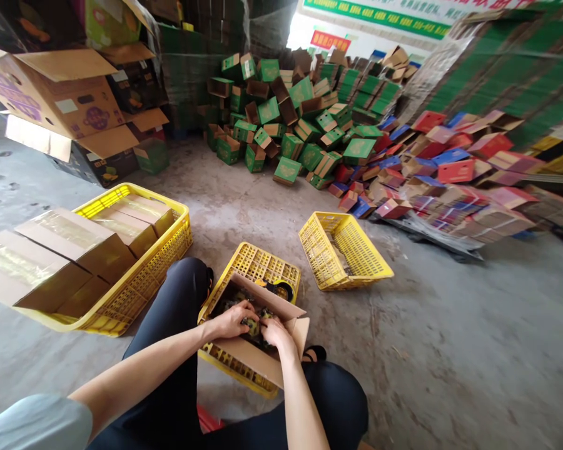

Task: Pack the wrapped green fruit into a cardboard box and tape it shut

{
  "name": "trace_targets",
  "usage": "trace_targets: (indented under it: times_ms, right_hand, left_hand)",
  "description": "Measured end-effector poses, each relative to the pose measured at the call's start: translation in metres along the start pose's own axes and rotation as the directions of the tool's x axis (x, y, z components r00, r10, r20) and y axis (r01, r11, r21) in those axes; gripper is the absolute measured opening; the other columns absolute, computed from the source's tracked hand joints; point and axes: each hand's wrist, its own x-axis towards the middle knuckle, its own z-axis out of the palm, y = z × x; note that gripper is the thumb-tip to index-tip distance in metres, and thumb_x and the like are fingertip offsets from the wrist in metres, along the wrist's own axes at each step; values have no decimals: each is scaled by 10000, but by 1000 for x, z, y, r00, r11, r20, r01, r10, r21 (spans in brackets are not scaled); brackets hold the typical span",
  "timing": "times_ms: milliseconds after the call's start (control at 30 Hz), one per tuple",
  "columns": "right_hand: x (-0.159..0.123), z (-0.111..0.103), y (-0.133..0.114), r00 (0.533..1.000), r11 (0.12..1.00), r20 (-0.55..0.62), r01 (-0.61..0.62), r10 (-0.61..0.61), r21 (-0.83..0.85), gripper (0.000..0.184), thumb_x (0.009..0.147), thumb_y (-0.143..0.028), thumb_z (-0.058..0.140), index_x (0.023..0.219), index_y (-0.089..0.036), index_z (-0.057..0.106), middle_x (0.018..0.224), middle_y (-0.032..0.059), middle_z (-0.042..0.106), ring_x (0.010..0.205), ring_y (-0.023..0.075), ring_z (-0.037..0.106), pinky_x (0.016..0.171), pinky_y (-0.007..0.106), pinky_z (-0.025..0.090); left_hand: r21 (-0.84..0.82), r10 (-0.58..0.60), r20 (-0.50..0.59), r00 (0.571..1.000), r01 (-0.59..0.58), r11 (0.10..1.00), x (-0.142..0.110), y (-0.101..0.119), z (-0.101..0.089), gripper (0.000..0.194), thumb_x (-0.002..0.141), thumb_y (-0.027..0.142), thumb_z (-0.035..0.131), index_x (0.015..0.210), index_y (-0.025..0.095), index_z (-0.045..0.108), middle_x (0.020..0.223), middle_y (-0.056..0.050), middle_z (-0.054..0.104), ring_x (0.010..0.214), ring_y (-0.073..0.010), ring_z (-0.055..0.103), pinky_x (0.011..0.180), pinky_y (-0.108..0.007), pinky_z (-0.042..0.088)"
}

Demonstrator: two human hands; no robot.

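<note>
An open cardboard box [256,356] rests between my knees on an upturned yellow crate [248,253]. Both hands reach inside it. My left hand [234,320] has its fingers curled on a small yellow-green item [252,327], whose kind I cannot make out. Close beside it, my right hand [276,332] is closed, fingertips pointing down among dark and greenish contents; what it grips is mostly hidden. At the box's far edge lies a black and orange tape dispenser [285,287].
To the left, a large yellow crate [145,281] holds several taped cartons [68,234]. A smaller yellow crate [359,250] stands ahead to the right. Heaps of green boxes [291,147] and red and blue boxes [455,169] lie farther back. Big open cartons [75,94] are stacked back left.
</note>
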Motion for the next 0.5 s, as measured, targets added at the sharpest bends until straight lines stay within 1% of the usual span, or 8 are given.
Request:
trace_targets:
  times_ms: [100, 167, 233, 300, 333, 400, 433, 500]
  right_hand:
    - [-7, 1, -5, 998, 998, -1, -58, 58, -31, 290, 876, -155, 646, 1047, -270, 849, 1270, 155, 735, 1230, 351, 648, 1028, 474, 476]
    - [-14, -1, -8, 998, 998, -32, -47, 46, -29, 335, 879, -135, 605, 1040, -273, 863, 1283, 166, 725, 1257, 364, 626, 1075, 470, 448]
    - [-22, -6, -8, 997, 1000, -74, -21, 20, -10, 377, 889, -130, 569, 1086, -257, 864, 1354, 174, 693, 1266, 366, 622, 1126, 470, 424]
    - [-28, -13, -5, 993, 1000, -119, 5, -3, 12, 411, 903, -150, 550, 1165, -263, 845, 1474, 146, 627, 1285, 344, 624, 1164, 455, 416]
    - [-31, -16, -3, 987, 997, -159, 33, -22, 64, 403, 904, -174, 561, 1176, -271, 841, 1508, 121, 605, 1299, 330, 624, 1177, 444, 420]
    - [-38, -22, 2, 960, 954, -276, 127, -50, 271, 328, 882, -254, 630, 1114, -289, 858, 1492, 82, 621, 1315, 314, 627, 1183, 438, 446]
    - [-42, -24, 5, 940, 896, -337, 187, -45, 402, 276, 856, -307, 682, 1059, -297, 869, 1453, 74, 651, 1316, 319, 628, 1176, 451, 466]
    - [-51, -26, 6, 911, 722, -412, 274, 16, 635, 229, 776, -411, 799, 958, -299, 881, 1386, 78, 697, 1322, 349, 623, 1142, 492, 509]
  left_hand:
    - [48, -1, 36, 999, -1, 999, 0, -2, 3, 462, 731, 104, 750, 1150, 286, 821, 1212, -62, 624, 1133, -273, 615, 1085, -388, 479]
    - [77, 3, 49, 999, -7, 997, 0, -2, 4, 476, 732, 89, 738, 1160, 282, 818, 1197, -64, 618, 1134, -272, 614, 1087, -386, 477]
    - [96, 10, 49, 999, -15, 995, 1, -2, 5, 490, 740, 81, 727, 1180, 278, 810, 1185, -65, 614, 1133, -269, 613, 1089, -384, 476]
    - [107, 12, 35, 999, -16, 994, 2, -1, 5, 492, 748, 78, 718, 1195, 264, 804, 1185, -70, 610, 1130, -268, 612, 1090, -386, 476]
    - [108, 12, 21, 1000, -14, 994, 2, -1, 5, 488, 750, 75, 713, 1196, 253, 803, 1190, -75, 609, 1137, -270, 610, 1094, -389, 474]
    - [79, 12, -16, 1000, -11, 997, 3, 0, 5, 466, 758, 80, 711, 1186, 239, 805, 1202, -83, 611, 1156, -277, 606, 1110, -396, 466]
    - [45, 12, -33, 999, -10, 999, 3, 0, 5, 451, 766, 95, 721, 1185, 238, 805, 1217, -86, 615, 1170, -283, 604, 1120, -401, 462]
    - [-69, -4, -62, 998, 0, 998, 4, 4, 5, 435, 791, 170, 766, 1219, 242, 790, 1292, -93, 618, 1213, -305, 601, 1139, -426, 456]
